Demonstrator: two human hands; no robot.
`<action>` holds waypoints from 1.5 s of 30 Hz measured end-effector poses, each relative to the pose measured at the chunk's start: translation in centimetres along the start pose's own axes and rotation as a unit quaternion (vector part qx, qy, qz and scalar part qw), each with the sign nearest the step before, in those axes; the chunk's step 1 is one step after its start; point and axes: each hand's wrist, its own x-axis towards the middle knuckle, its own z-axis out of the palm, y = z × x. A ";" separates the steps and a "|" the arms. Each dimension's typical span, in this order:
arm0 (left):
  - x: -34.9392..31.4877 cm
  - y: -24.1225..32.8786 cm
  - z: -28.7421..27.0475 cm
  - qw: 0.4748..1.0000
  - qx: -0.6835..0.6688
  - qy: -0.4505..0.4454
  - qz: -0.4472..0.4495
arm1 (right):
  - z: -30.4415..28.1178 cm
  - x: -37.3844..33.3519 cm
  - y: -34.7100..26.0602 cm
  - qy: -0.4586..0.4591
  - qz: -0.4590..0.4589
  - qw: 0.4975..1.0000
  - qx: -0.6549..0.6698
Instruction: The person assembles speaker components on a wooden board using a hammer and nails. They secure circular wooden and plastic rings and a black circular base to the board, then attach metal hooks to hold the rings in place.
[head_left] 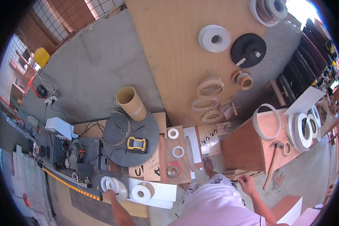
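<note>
My left hand [109, 195] is at the near side of a white roll of edge banding [118, 188], its fingers curled in against the roll's edge. The fingertips are hard to make out. Just right of it, another white roll [141, 193] lies flat on a white board [166, 193], with a brownish roll partly under it. My right hand [246, 184] hangs in the air beside my body. Its fingers are loosely bent and apart, with nothing in them. The hammer [274, 162] on the wooden cabinet lies to the right of that hand.
A machine with an orange-marked rail [69, 185] stands at left. A round grey disc [113, 152] carries a cardboard tube [130, 101] and a yellow-black device [137, 144]. More rolls hang on the wooden panel [169, 56]; others sit on the cabinet [240, 145] at right.
</note>
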 end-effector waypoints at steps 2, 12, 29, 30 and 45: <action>-0.4 2.1 -0.6 0.992 -0.027 -0.124 -0.010 | 0.4 -1.9 1.6 0.053 0.013 0.998 0.023; -3.1 8.2 -4.3 0.947 0.005 0.198 0.251 | -3.5 -1.1 1.6 0.241 0.010 0.970 0.041; -16.0 75.4 -11.0 0.502 -0.489 -0.712 0.048 | -14.6 2.4 10.3 0.457 0.136 0.875 -0.086; -17.1 76.2 -10.5 0.509 -0.477 -0.715 0.047 | -14.8 1.9 11.1 0.441 0.170 0.876 -0.101; -18.1 78.1 -12.4 0.559 -0.446 -0.696 -0.065 | -14.2 6.9 8.8 0.310 0.110 0.916 -0.230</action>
